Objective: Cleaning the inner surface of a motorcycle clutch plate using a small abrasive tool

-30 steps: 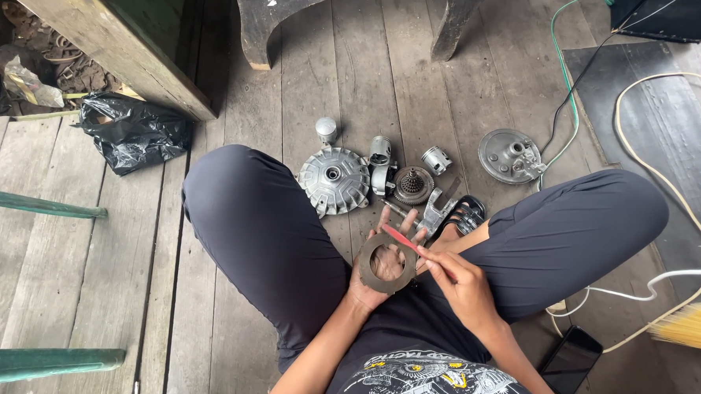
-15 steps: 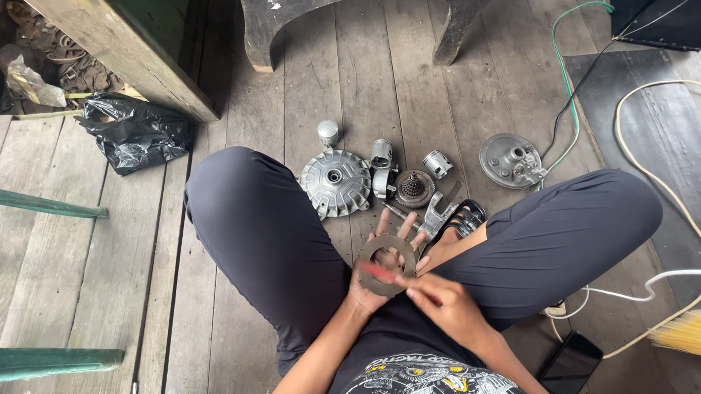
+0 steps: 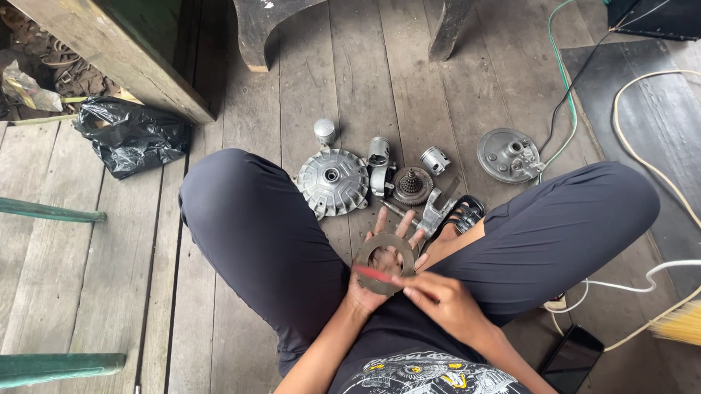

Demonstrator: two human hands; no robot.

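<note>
Resting flat on the open left hand [image 3: 385, 262], the ring [image 3: 385, 260] may slide toward 12 o'clock if the right hand [image 3: 443, 302], pinching the red tool [image 3: 376, 275], pushes hard.

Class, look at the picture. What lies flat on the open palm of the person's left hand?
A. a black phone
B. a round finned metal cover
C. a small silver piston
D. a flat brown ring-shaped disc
D: the flat brown ring-shaped disc lies on the open left hand, while the right hand holds a thin red tool across its rim.
</note>
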